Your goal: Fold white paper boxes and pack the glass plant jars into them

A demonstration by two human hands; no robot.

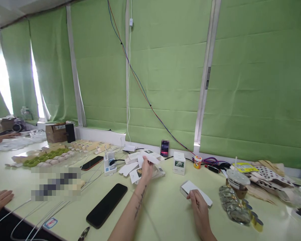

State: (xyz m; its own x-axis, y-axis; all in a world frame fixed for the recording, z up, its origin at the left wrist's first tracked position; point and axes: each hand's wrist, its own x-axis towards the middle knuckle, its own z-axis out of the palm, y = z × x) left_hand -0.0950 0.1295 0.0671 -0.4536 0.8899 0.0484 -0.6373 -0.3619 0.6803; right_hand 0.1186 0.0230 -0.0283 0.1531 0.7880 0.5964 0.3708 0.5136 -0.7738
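Observation:
My left hand (147, 170) reaches to a loose pile of flat white printed cartons (134, 174) towards the back of the table. Its fingers pinch a white carton piece (153, 159) at the top of the pile. Closer in and to the right, my right hand (198, 205) has its fingers curled on the near side of a flattened white box (194, 190), which lies at or just above the tabletop. An upright white box (179, 164) with a small plant picture stands between and behind the two hands.
A large black phone (107, 206) lies left of my left forearm, with a power strip (110, 164) and cables behind it. At right are a lidded cup (237, 180), stacked shiny packs (233, 205) and paper wrapping (266, 177). Another person's hand (1, 199) rests at far left.

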